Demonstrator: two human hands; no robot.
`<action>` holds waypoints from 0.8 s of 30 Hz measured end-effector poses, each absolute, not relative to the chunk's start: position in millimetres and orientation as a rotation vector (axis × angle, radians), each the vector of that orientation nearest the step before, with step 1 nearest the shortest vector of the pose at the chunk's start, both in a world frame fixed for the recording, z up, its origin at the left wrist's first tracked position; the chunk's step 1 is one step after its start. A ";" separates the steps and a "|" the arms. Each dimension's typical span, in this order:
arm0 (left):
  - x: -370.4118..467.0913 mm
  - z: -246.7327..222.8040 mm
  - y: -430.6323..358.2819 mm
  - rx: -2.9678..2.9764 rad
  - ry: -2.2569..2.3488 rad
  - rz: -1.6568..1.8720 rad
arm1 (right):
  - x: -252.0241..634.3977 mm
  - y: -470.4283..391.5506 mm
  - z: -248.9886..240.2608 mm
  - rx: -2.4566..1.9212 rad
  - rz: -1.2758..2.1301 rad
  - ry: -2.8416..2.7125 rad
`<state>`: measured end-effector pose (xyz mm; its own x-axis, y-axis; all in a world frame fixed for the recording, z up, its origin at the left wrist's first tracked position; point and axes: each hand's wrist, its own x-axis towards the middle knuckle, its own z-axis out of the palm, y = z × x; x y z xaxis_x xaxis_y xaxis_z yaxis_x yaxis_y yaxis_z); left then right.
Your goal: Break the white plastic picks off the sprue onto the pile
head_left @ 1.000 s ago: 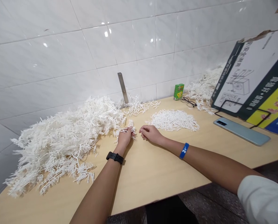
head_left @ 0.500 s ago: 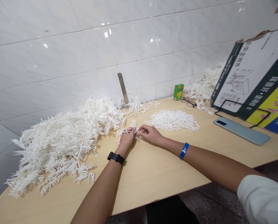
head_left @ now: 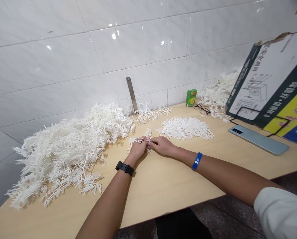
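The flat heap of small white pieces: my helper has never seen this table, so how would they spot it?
On the pale wood-coloured table, find the bare right hand. The low, oval heap of short white pieces lies beyond it, nearer than the upright green box. Unlike the tall, tangled white pile on the left, it is spread flat, in loose, short strands.

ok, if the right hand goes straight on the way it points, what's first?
Likely the white branched strands at the right hand's fingertips, with the left hand directly behind; depth there is hard to judge.
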<state>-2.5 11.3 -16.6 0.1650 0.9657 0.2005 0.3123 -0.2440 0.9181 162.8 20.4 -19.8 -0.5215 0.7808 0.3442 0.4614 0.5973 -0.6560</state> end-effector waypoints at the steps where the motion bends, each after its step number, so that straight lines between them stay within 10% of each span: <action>1: -2.8 -16.7 11.5 1.679 1.234 1.103 | 163.0 20.1 -19.0 -0.967 0.665 -2.197; 24: 5.4 -9.3 7.3 1.708 1.274 1.233 | 152.1 17.5 -12.3 -1.096 0.894 -1.766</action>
